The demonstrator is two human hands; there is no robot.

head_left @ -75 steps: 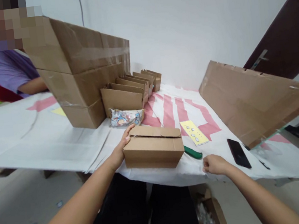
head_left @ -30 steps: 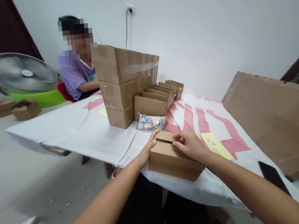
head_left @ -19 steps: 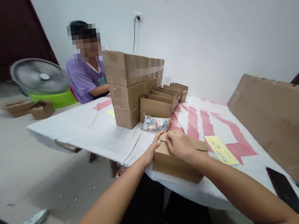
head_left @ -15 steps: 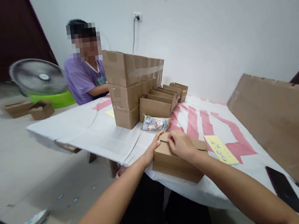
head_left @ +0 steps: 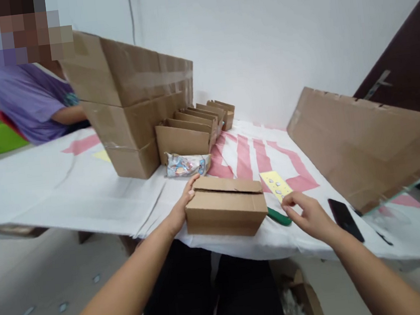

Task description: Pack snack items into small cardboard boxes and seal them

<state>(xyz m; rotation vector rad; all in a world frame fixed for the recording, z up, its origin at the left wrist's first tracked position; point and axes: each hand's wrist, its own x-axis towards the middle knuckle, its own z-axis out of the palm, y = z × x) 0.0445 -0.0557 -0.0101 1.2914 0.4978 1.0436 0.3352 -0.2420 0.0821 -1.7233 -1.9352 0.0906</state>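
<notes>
A closed cardboard box (head_left: 226,211) lies near the table's front edge, with a narrow gap along its top flaps. My left hand (head_left: 185,203) grips its left end, fingers along the side. To the right of the box, my right hand (head_left: 307,214) is partly curled, thumb and forefinger slightly apart with nothing visible between them. Its fingertips are at the lower edge of a yellow sheet with pale stickers (head_left: 273,183). Just left of them lies a green handle-like object (head_left: 279,216), partly hidden by the box.
Taped cartons (head_left: 136,80) stand stacked at left, beside a row of open boxes (head_left: 183,138). A printed plastic packet (head_left: 188,165) lies before them. At right are a black phone (head_left: 346,219) and a large cardboard sheet (head_left: 368,144). Another person (head_left: 33,104) sits behind the stack.
My right hand has left the box top and moved right to the yellow sheet. The green object now shows beside the box. My left hand stays on the box; the view has turned right.
</notes>
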